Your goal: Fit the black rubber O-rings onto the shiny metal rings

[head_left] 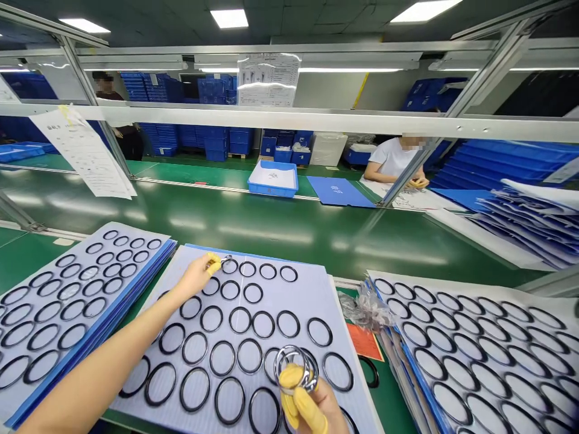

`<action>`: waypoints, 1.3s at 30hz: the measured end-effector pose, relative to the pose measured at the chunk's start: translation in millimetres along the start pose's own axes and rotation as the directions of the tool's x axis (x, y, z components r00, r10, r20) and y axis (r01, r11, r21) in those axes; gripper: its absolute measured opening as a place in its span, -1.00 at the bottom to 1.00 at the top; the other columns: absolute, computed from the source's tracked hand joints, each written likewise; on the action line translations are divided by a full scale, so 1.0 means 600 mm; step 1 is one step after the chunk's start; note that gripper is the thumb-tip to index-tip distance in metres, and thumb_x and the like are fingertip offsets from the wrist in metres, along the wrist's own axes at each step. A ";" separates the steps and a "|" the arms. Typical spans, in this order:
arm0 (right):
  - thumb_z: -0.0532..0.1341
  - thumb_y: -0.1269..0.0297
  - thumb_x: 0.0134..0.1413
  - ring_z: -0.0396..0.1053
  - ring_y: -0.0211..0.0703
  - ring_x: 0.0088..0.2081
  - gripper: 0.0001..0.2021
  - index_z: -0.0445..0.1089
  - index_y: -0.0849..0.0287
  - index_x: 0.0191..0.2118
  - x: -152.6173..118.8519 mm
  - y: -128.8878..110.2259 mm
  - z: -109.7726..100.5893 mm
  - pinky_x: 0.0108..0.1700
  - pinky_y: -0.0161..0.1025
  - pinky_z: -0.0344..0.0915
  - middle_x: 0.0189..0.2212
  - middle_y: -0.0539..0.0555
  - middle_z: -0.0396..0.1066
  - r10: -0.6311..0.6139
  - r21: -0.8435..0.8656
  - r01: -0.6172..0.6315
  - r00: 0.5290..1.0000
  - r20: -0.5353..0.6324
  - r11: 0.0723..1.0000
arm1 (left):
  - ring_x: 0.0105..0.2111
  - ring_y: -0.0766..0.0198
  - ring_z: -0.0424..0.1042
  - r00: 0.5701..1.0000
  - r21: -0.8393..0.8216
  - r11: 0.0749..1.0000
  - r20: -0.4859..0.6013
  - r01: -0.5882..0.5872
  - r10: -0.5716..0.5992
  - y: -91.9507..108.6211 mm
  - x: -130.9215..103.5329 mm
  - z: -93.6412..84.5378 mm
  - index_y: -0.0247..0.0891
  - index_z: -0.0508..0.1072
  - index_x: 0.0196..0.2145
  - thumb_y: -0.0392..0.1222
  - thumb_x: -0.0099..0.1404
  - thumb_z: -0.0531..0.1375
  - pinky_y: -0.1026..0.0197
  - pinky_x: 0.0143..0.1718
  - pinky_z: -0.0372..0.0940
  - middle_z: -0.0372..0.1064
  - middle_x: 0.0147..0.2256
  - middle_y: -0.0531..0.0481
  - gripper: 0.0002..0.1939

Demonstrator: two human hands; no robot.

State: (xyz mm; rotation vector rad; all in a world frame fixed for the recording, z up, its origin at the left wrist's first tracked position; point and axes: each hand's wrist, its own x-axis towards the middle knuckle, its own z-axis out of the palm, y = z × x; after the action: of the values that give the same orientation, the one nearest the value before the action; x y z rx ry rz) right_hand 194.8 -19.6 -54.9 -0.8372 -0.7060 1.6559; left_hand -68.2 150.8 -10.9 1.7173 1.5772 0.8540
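Observation:
My left hand [199,276], with yellow finger covers, reaches to the far left part of the middle white sheet [312,283]. Its fingertips pinch a small shiny metal piece [226,258], apparently a ring seen edge-on, over a black ring [230,266]. Close to the sheet's near right part, my right hand [307,401] is closed around several shiny silver rings [296,364], its fingers also in yellow covers. Black rings [240,320] lie in rough rows across this sheet, some hidden behind my left forearm and my right hand.
Stacked sheets with black rings stand at left [88,274] and right [474,355]. Between sheets lie crumpled clear plastic [368,308], an orange card [365,342] and a loose black ring [371,372]. A metal rail [289,113] crosses ahead. Beyond are a blue tray [272,190] and a seated person [389,160].

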 end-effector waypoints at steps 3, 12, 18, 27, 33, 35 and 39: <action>0.40 0.02 -0.10 0.14 -0.33 -0.60 -0.70 0.49 0.16 -0.37 0.009 -0.001 0.010 -0.49 -0.33 0.04 -0.65 -0.05 0.29 -0.014 0.008 0.014 1.000 0.025 1.000 | -0.39 0.24 0.41 0.996 -0.249 0.969 0.084 -0.006 0.027 0.053 -0.060 0.023 -0.32 0.36 -0.12 0.01 0.34 0.09 0.18 -0.34 0.34 0.40 -0.40 -0.03 -0.67; 0.36 -0.05 -0.09 0.14 -0.35 -0.64 -0.62 0.45 0.21 -0.38 0.007 -0.024 0.036 -0.57 -0.36 0.07 -0.66 -0.04 0.31 -0.009 0.006 0.008 0.992 0.127 1.000 | -0.60 0.42 0.31 0.902 -0.795 0.516 0.422 0.319 0.093 0.157 -0.167 0.065 -0.28 0.46 -0.21 -0.06 0.12 0.37 0.43 -0.61 0.19 0.29 -0.58 0.12 -0.67; 0.41 -0.06 -0.20 0.14 -0.35 -0.68 -0.58 0.49 0.22 -0.35 -0.005 -0.037 0.040 -0.60 -0.38 0.09 -0.71 -0.05 0.30 -0.001 0.058 -0.008 0.988 0.157 0.998 | -0.58 0.41 0.37 0.911 -0.797 0.510 0.407 0.324 0.057 0.152 -0.192 0.081 -0.22 0.52 -0.23 -0.11 0.13 0.37 0.44 -0.60 0.31 0.35 -0.51 0.08 -0.74; 0.41 -0.08 -0.23 0.12 -0.36 -0.70 -0.58 0.47 0.23 -0.43 -0.009 -0.040 0.049 -0.62 -0.38 0.09 -0.73 -0.06 0.27 0.005 0.087 -0.024 0.978 0.207 0.996 | -0.61 0.44 0.36 0.893 -0.809 0.452 0.446 0.376 0.057 0.162 -0.201 0.082 -0.19 0.54 -0.25 -0.10 0.11 0.39 0.49 -0.64 0.30 0.36 -0.52 0.10 -0.75; 0.36 -0.09 -0.14 0.12 -0.36 -0.71 -0.59 0.46 0.22 -0.42 -0.008 -0.038 0.047 -0.64 -0.39 0.05 -0.74 -0.06 0.25 -0.017 0.082 0.001 0.980 0.200 0.997 | -0.60 0.42 0.35 0.914 -0.774 0.548 0.404 0.318 0.040 0.155 -0.197 0.089 -0.16 0.53 -0.22 -0.06 0.14 0.35 0.45 -0.61 0.32 0.35 -0.51 0.09 -0.74; 0.29 -0.17 -0.09 0.11 -0.36 -0.73 -0.54 0.45 0.22 -0.42 -0.007 -0.037 0.038 -0.66 -0.39 0.07 -0.74 -0.06 0.24 -0.077 -0.036 0.083 0.985 0.155 0.996 | -0.48 0.33 0.43 0.946 -0.699 0.684 0.321 0.210 0.038 0.141 -0.199 0.093 -0.13 0.52 -0.17 -0.06 0.16 0.33 0.37 -0.46 0.39 0.43 -0.43 0.04 -0.73; 0.24 -0.19 -0.05 0.24 -0.26 -0.68 -0.52 0.48 0.22 -0.39 0.001 -0.052 -0.028 -0.61 -0.30 0.25 -0.68 0.03 0.37 -0.294 -0.341 0.260 0.954 -0.050 0.903 | -0.15 0.12 0.45 0.971 -0.345 0.938 0.215 -0.020 0.100 0.090 -0.200 0.093 -0.03 0.44 0.01 -0.07 0.23 0.26 0.19 -0.06 0.34 0.47 -0.12 -0.05 -0.63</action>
State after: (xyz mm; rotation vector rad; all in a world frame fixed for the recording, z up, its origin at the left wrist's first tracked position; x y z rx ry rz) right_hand 225.6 -11.6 -39.8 -0.9984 -1.0018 1.2469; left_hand 0.6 25.9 -3.7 1.5556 1.1522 0.8662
